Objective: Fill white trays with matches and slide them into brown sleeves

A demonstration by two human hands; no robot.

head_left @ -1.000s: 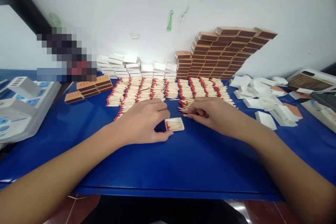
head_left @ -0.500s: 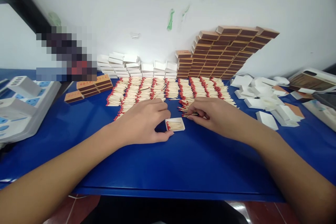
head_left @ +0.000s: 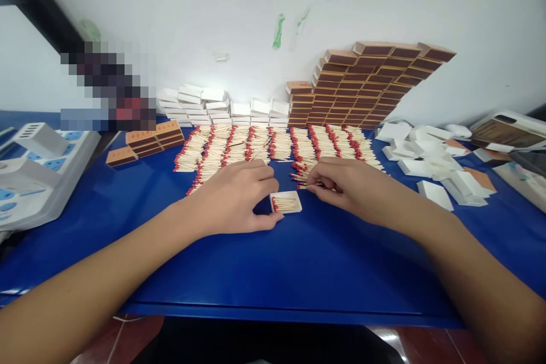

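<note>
A small white matchbox tray (head_left: pixel 297 209) lies flat on the blue table, partly filled with red-headed matches. My left hand (head_left: pixel 239 196) grips its left end, thumb on the near side and curled fingers on the far side. Just right of the tray, my right hand (head_left: pixel 341 182) pinches at the near end of a row of matches (head_left: pixel 302 168). Thumb and fingertips are closed on matches there; how many is hidden. Beyond both hands, more rows of loose matches (head_left: pixel 260 145) cover the table, heads mostly to the left.
Behind the matches stand stacked white trays (head_left: pixel 215 96) and a tall stack of brown-sided matchboxes (head_left: pixel 358 91) against the wall. Loose white trays (head_left: pixel 426 153) lie at the right. Closed matchboxes (head_left: pixel 156 139) and a white power strip (head_left: pixel 63 182) are at the left.
Almost nothing differs. Both hands and the tray keep their places, with only a slight shift of the whole view.
</note>
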